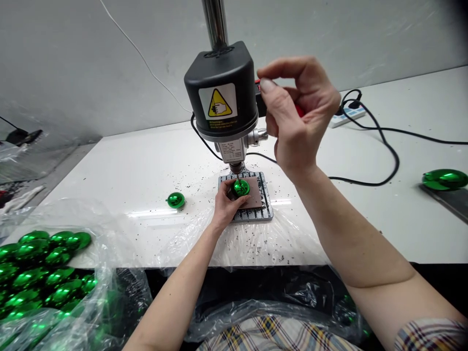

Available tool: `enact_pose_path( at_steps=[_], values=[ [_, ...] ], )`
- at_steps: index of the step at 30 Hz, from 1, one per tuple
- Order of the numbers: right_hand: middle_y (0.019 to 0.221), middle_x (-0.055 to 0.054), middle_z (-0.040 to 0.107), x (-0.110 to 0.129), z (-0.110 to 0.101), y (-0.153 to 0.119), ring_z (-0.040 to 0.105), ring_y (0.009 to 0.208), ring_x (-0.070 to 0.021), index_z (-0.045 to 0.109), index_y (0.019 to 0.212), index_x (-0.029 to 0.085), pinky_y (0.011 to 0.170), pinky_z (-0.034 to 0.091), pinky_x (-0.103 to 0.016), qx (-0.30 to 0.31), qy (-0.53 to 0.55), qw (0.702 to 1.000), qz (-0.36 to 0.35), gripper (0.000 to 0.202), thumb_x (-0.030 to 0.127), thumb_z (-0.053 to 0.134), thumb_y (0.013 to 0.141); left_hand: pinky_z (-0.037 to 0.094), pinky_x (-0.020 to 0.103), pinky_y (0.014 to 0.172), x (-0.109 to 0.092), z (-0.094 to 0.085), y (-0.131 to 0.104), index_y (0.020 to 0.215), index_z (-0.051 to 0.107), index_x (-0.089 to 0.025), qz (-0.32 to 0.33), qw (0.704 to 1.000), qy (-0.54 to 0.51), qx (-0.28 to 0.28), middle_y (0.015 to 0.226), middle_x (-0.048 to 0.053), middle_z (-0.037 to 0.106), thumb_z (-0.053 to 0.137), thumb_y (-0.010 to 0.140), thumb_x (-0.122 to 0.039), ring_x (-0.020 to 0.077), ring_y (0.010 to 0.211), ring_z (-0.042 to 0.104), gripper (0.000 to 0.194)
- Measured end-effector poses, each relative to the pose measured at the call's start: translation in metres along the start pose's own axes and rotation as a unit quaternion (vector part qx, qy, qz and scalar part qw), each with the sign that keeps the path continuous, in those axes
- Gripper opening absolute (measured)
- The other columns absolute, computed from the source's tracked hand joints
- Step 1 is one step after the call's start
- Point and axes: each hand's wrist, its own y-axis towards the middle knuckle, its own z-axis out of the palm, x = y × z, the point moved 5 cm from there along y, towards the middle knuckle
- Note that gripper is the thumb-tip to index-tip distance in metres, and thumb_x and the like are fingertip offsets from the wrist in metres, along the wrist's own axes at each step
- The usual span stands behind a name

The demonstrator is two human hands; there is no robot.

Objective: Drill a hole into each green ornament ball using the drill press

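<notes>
The shiny green bauble [241,188] sits on the brown board [255,196] under the drill press [221,90], seemingly mid-job; which of the heaped baubles [44,268] are finished, I can't tell. The left hand [227,201] reaches low, thumb and fingers clamped on that bauble; the right hand [298,109] is raised, fingers curled, whether gripping anything I can't tell.

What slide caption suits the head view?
Left hand holds a shiny green ball under a black-and-silver bench drill, right hand raised beside the drill.
</notes>
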Motion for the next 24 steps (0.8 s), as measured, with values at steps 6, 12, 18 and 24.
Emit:
enact_pose_path(
  at_steps=[6, 12, 18, 24],
  values=[
    [0.092, 0.002, 0.064, 0.011, -0.008, -0.027, 0.036, 0.044, -0.0021, 0.064, 0.101, 0.028, 0.038, 0.025, -0.022, -0.016, -0.036, 0.999, -0.027, 0.013, 0.04, 0.059, 0.099, 0.052, 0.044, 0.1, -0.001, 0.0, 0.0, 0.115, 0.055, -0.02, 0.002, 1.0, 0.003, 0.004, 0.113, 0.009, 0.069, 0.09, 0.065, -0.031, 0.0246, 0.108, 0.066, 0.062],
    [0.084, 0.005, 0.064, 0.021, -0.01, -0.033, 0.038, 0.041, -0.0017, 0.069, 0.104, 0.027, 0.037, 0.021, -0.023, -0.044, 0.039, 0.995, -0.077, 0.018, 0.015, 0.061, 0.093, 0.053, 0.044, 0.098, -0.004, 0.0, -0.001, 0.116, 0.054, -0.02, 0.004, 1.0, 0.012, 0.009, 0.111, 0.008, 0.069, 0.089, 0.067, -0.031, 0.0239, 0.106, 0.066, 0.061],
    [0.085, 0.006, 0.07, 0.015, -0.016, -0.048, 0.039, 0.038, -0.0023, 0.067, 0.108, 0.031, 0.035, 0.029, -0.022, -0.026, -0.008, 0.995, -0.101, 0.019, 0.019, 0.063, 0.094, 0.052, 0.044, 0.099, -0.002, 0.001, -0.001, 0.116, 0.054, -0.019, 0.005, 1.0, 0.002, 0.011, 0.113, 0.009, 0.069, 0.089, 0.067, -0.031, 0.0239, 0.108, 0.065, 0.062],
    [0.091, 0.003, 0.072, 0.011, -0.021, -0.056, 0.048, 0.038, -0.0033, 0.069, 0.116, 0.03, 0.035, 0.041, -0.019, -0.038, 0.002, 0.982, -0.187, 0.029, 0.015, 0.064, 0.092, 0.051, 0.042, 0.098, -0.005, 0.001, -0.001, 0.116, 0.054, -0.019, 0.007, 1.0, 0.009, 0.012, 0.112, 0.009, 0.068, 0.089, 0.067, -0.032, 0.0229, 0.107, 0.065, 0.061]
  ],
)
